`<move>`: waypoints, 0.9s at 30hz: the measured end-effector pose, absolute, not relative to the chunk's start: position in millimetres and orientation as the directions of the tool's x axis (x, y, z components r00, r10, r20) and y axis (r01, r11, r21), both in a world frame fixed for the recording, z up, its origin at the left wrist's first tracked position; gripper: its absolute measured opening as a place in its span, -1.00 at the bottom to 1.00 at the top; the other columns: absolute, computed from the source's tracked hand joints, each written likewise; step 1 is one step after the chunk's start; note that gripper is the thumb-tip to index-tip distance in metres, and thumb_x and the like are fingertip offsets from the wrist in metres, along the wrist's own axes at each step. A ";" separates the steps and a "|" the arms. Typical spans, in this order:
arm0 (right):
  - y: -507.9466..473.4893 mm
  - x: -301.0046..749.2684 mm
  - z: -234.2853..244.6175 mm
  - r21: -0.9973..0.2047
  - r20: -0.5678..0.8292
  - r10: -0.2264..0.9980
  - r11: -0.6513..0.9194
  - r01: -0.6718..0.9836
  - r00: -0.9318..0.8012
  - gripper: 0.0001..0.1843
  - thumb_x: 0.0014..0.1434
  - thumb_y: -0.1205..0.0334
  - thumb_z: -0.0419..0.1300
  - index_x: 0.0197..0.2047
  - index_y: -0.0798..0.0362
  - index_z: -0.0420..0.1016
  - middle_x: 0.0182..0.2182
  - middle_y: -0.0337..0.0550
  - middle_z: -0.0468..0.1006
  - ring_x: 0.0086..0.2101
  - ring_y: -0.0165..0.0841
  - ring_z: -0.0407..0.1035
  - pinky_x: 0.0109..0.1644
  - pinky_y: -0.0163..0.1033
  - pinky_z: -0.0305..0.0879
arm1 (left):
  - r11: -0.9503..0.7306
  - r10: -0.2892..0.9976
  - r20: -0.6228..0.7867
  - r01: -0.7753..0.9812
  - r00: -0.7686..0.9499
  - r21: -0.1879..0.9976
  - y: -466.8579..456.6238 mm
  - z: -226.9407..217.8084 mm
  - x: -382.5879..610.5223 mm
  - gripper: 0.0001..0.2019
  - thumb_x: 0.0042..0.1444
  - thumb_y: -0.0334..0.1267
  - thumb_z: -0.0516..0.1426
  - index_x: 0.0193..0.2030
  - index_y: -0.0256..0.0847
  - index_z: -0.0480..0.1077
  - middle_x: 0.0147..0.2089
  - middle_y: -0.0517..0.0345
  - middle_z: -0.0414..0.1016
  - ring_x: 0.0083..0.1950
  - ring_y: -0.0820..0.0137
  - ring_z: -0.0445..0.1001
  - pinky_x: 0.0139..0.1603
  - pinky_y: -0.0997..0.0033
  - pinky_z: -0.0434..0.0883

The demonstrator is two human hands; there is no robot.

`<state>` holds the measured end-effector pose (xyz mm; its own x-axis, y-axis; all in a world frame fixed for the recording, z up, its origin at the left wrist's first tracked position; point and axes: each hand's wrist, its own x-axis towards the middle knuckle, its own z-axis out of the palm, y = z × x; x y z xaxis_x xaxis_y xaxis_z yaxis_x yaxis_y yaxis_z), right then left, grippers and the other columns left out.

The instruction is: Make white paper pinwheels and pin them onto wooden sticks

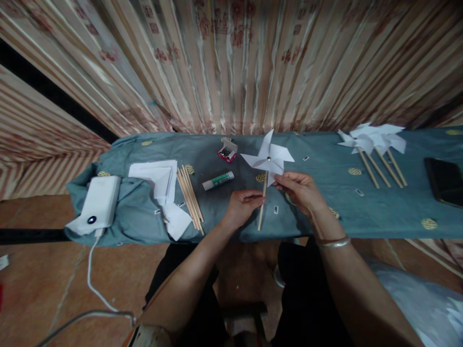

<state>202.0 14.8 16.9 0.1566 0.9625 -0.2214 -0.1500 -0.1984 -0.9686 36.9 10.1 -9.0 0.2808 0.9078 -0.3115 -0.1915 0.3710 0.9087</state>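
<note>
A white paper pinwheel with a metal pin at its centre stands on a wooden stick, held over the cloth. My left hand is closed around the stick below the blades. With its fingertips pinched, my right hand grips the tip of the pinwheel's lower blade. Left of the pinwheel lie a glue stick and a small open red-and-white box of pins. Farther left, several loose wooden sticks lie side by side next to white paper sheets.
Several finished-looking pinwheels lie at the right of the cloth-covered table, near a black phone. A white power bank with a cable sits at the left end. A striped curtain hangs behind.
</note>
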 end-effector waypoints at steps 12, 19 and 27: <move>14.3 195.6 15.0 -0.970 -0.213 0.968 -0.194 -0.144 0.130 -0.60 -0.36 -0.12 0.51 -0.65 0.00 0.53 -0.60 -0.26 0.53 -0.53 -0.46 0.31 -0.40 -0.30 0.22 | 0.352 0.905 -0.298 -0.141 0.303 0.925 10.8 -8.6 38.2 -0.76 -0.27 -0.21 0.41 -0.43 -0.27 0.60 -0.52 0.21 0.53 -0.48 0.48 0.40 -0.35 0.48 0.35; 15.5 191.8 11.8 -0.978 -0.203 0.968 -0.193 -0.084 0.146 -0.57 -0.34 -0.16 0.48 -0.67 0.01 0.50 -0.60 -0.24 0.54 -0.55 -0.45 0.31 -0.40 -0.28 0.23 | 0.351 0.904 -0.296 -0.141 0.310 0.925 10.1 -7.6 40.3 -0.76 -0.26 -0.21 0.41 -0.42 -0.27 0.60 -0.50 0.18 0.55 -0.46 0.46 0.43 -0.33 0.46 0.38; 7.9 191.1 16.0 -0.990 -0.135 0.983 -0.140 0.027 0.127 -0.57 -0.29 -0.16 0.47 -0.65 0.01 0.50 -0.64 -0.30 0.47 -0.56 -0.48 0.23 -0.42 -0.30 0.19 | 0.342 0.909 -0.279 -0.173 0.308 0.923 8.5 -7.1 44.9 -0.72 -0.32 -0.18 0.42 -0.44 -0.29 0.59 -0.51 0.20 0.54 -0.46 0.46 0.42 -0.33 0.47 0.38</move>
